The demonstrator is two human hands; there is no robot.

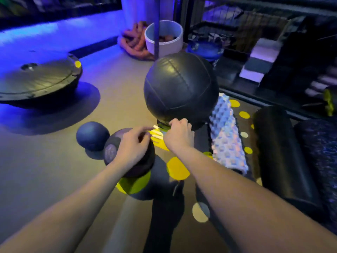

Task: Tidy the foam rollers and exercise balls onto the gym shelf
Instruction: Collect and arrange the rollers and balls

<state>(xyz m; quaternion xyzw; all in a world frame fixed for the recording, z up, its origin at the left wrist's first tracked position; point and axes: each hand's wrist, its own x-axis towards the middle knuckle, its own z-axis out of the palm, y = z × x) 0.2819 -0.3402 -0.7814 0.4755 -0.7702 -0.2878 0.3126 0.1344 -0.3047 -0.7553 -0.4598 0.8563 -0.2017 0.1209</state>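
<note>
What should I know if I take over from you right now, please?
Left hand: fingers curled, over a dark round item; grip unclear.
Right hand: fingers curled at the base of the big ball; grip unclear.
On the floor: small ball, bumpy roller, black roller, speckled roller.
Done: none of these is shelved.
Left: move them all onto the shelf.

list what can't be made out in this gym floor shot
Head view:
Small yellow-and-white object: pinched between left hand and right hand, covered by fingers, blurred.
Speckled dark foam roller: cut by right edge.
White round tub contents: dim, crossed by dark pole.
</note>
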